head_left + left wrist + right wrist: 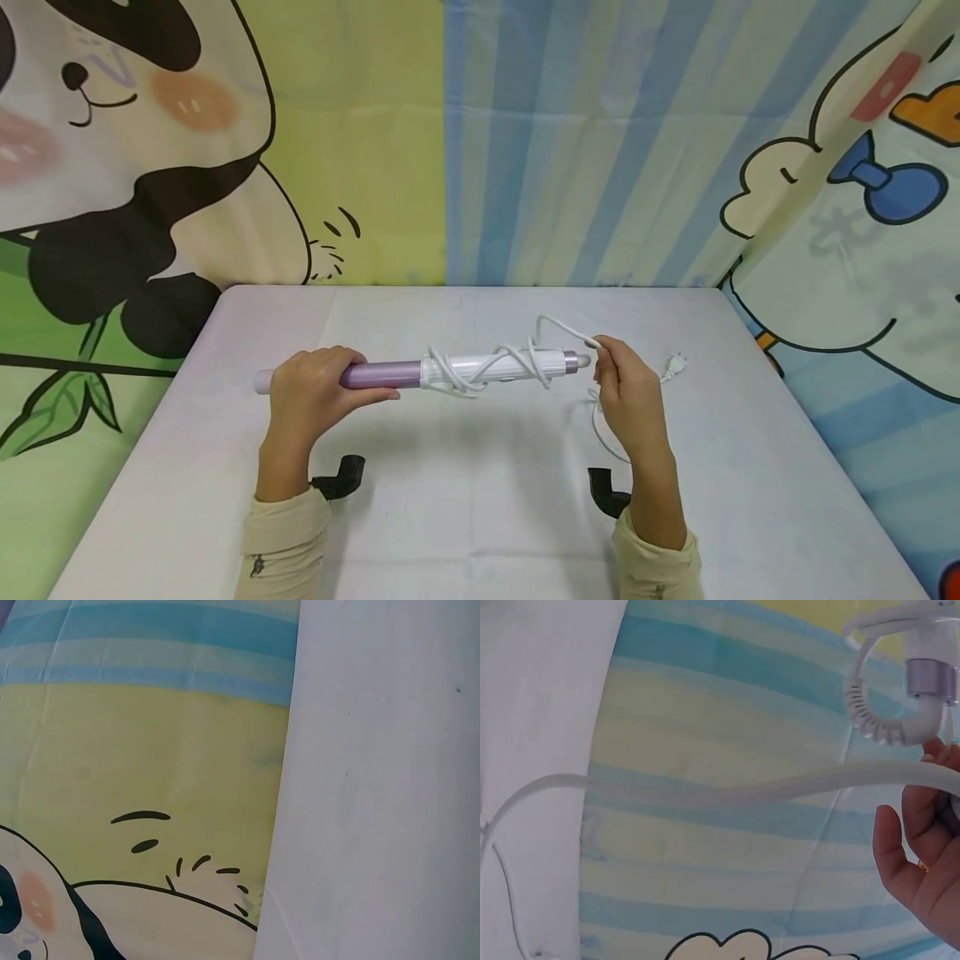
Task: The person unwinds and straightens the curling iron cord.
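Your left hand (309, 392) grips, its thumb (371, 397) pointing inward; your right hand (630, 400) pinches, both forearms (660, 496) extended forward.

The room type is unclear: cartoon-printed sheets (570, 125), with a panda (217, 225) at upper left, wall in a pale worktop (472, 500).

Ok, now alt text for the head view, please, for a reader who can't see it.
A person's left hand grips a purple-and-white wand-shaped appliance above a white table, while the right hand pinches its white cord, partly wound round the appliance. A cartoon-print backdrop hangs behind.
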### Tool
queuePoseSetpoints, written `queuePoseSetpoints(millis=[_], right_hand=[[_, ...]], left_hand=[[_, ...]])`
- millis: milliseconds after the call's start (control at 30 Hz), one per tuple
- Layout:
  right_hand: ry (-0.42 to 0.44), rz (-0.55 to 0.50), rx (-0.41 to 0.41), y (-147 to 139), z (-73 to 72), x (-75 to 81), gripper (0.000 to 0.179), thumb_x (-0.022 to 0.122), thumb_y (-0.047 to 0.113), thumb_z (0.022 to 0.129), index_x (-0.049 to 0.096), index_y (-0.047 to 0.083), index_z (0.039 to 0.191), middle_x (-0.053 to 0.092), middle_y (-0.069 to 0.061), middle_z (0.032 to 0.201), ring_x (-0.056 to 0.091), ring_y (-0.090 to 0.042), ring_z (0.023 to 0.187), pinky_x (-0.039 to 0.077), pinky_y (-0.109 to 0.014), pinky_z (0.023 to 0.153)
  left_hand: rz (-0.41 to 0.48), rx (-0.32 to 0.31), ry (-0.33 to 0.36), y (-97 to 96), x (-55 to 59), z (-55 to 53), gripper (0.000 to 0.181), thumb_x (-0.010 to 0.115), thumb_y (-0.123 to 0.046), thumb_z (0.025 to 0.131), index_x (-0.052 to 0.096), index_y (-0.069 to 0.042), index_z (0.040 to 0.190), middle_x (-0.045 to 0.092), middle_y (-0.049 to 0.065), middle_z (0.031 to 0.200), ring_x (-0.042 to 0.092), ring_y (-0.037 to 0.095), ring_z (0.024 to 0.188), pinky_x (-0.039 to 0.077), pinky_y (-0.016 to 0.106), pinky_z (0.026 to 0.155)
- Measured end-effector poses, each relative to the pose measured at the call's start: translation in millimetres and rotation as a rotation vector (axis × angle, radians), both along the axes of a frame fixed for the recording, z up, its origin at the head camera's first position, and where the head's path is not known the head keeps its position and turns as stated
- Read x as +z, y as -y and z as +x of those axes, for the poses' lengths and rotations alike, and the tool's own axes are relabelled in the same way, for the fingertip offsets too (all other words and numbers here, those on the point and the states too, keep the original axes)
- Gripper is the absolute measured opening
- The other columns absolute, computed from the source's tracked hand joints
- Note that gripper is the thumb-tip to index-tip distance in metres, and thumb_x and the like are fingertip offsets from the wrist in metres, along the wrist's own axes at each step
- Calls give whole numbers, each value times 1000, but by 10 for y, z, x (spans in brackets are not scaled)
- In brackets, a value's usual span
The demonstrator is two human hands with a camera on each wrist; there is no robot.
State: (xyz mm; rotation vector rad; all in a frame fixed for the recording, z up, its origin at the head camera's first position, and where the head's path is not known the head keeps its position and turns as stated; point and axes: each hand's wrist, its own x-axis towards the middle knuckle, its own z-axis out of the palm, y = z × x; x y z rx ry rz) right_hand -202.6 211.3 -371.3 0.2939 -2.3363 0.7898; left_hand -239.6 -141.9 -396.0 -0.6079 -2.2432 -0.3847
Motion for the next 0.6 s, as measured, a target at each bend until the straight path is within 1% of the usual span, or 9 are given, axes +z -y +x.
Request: queuePoseSetpoints(millis=[67,133,200,267,333,433,500,567,600], right_hand=[[42,-16,-36,-40,-24,-12,16,47,4,93,59,-3,102,52,-5,64,40,-9,53,36,-21,48],[109,-23,-67,-81,-43,-26,19,44,7,95,59,-2,103,53,-5,64,40,-10,52,36,-22,48],[201,-16,-91,-121,-61,-47,22,42,11,97,58,0,105,54,-6,66,41,-12,52,37,-24,49],[305,9,-93,-158,-90,-80,24,39,13,98,57,1,108,55,-6,68,42,-14,53,37,-26,51],[410,34,-84,-183,-133,-128,26,37,14,99,55,1,111,56,-7,71,42,-15,54,37,-28,52],[555,93,-66,-194,-217,-239,26,36,15,99,54,3,114,58,-7,73,44,-15,54,37,-28,53],[637,138,-39,-169,-270,-322,27,36,16,99,54,3,115,59,-6,73,47,-15,56,41,-31,57],[691,188,1,-99,-296,-401,26,37,16,99,55,4,113,60,-4,73,51,-15,60,43,-33,61],[699,208,33,-45,-296,-431,25,39,16,98,56,5,112,62,-5,75,55,-17,64,45,-36,64]], left_hand=[[11,-11,-6,8,7,-1,81,34,-82,70,65,-7,71,63,6,59,48,17,44,35,28,42],[23,-15,-15,15,17,-1,81,35,-82,70,65,-7,71,63,6,59,48,18,44,36,28,43],[39,-12,-28,19,28,0,81,36,-82,70,65,-6,71,64,6,60,48,18,43,36,29,42],[56,6,-40,22,39,2,82,37,-82,70,65,-5,71,64,7,60,48,19,43,35,29,42],[74,36,-56,26,50,5,83,37,-82,70,66,-4,71,64,8,61,49,21,43,35,31,42],[112,103,-83,33,64,16,84,37,-82,70,67,-3,71,65,9,62,52,24,43,37,35,43],[128,151,-90,49,74,29,85,37,-82,70,67,-2,73,65,11,63,54,27,45,38,37,44],[132,197,-85,74,78,42,87,36,-82,71,67,-1,76,66,13,65,56,28,47,40,38,46],[138,213,-82,86,79,45,88,36,-82,70,67,-1,76,66,14,65,57,29,48,40,39,46]])
